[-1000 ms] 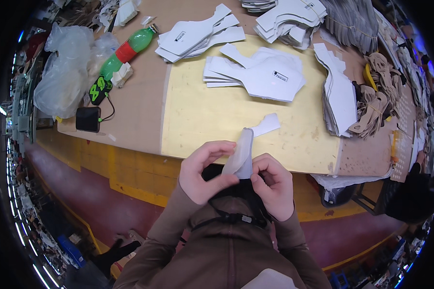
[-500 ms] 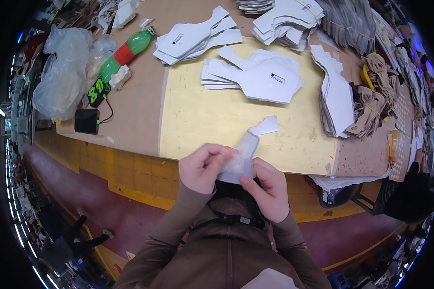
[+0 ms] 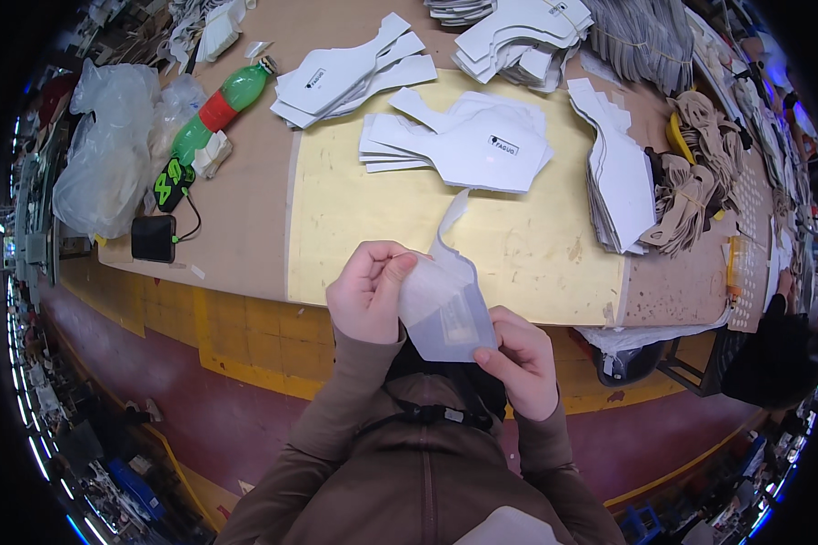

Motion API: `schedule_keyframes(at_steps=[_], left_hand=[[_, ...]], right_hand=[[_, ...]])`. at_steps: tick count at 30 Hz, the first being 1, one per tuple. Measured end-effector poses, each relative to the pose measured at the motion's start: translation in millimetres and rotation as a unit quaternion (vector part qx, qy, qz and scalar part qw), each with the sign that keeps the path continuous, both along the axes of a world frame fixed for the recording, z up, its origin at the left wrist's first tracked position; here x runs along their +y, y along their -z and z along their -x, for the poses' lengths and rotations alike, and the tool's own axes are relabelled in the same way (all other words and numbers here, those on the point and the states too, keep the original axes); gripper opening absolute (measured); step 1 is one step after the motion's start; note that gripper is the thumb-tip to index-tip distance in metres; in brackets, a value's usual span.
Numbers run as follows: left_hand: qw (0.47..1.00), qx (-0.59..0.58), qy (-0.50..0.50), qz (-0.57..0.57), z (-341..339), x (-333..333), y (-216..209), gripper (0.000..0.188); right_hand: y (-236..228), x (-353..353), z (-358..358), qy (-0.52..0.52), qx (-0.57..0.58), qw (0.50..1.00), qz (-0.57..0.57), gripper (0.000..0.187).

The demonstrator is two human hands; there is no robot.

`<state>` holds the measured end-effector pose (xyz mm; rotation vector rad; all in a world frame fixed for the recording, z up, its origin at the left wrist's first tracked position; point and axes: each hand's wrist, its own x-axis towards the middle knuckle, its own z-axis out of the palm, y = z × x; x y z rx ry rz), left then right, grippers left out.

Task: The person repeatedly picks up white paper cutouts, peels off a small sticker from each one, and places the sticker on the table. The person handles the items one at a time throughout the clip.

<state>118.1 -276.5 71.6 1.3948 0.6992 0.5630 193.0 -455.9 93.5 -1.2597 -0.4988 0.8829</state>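
We hold a soft, pale piece [image 3: 468,331] at the near edge of the yellow sheet [image 3: 554,272], and its thin tail [image 3: 452,213] reaches up over the sheet. Our left hand [image 3: 365,292] pinches a thin white layer [image 3: 424,286] on the piece, thumb and finger close together. Our right hand [image 3: 523,365] pinches the piece's bottom right corner. A white pile [image 3: 468,153] lies on the far part of the yellow sheet. Left of the sheet we see a green bottle [image 3: 191,141] and a black phone [image 3: 154,239]; right of it, tan straps [image 3: 683,207].
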Motion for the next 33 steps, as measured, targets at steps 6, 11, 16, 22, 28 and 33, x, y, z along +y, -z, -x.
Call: schedule_keyframes(at_steps=[6,11,16,22,28,33], left_hand=[[0.983,0.072,-0.013,-0.17,-0.3,-4.6,7.3,0.011],[0.996,0.049,-0.025,-0.07,-2.8,3.2,7.8,0.015],[0.998,0.055,-0.041,-0.008,-5.7,25.1,11.6,0.02],[0.928,0.091,-0.029,-0.359,-4.2,39.2,-3.3,0.028],[0.92,-0.018,0.152,-0.362,20.7,-2.2,-49.7,0.025],[0.948,0.028,0.18,-0.26,15.7,-18.9,-34.2,0.02]], right_hand=[[-5.1,1.7,7.5,0.063,0.028,0.997,0.027,0.019],[5.3,-3.9,9.5,0.059,0.07,0.996,-0.01,0.022],[16.8,-16.7,3.8,0.029,0.085,0.994,-0.058,0.021],[13.0,-6.1,9.4,0.097,0.059,0.994,0.008,0.004],[15.4,6.0,7.8,0.145,0.132,0.981,-0.017,0.016],[25.1,5.0,7.6,0.095,0.195,0.975,-0.05,0.023]])
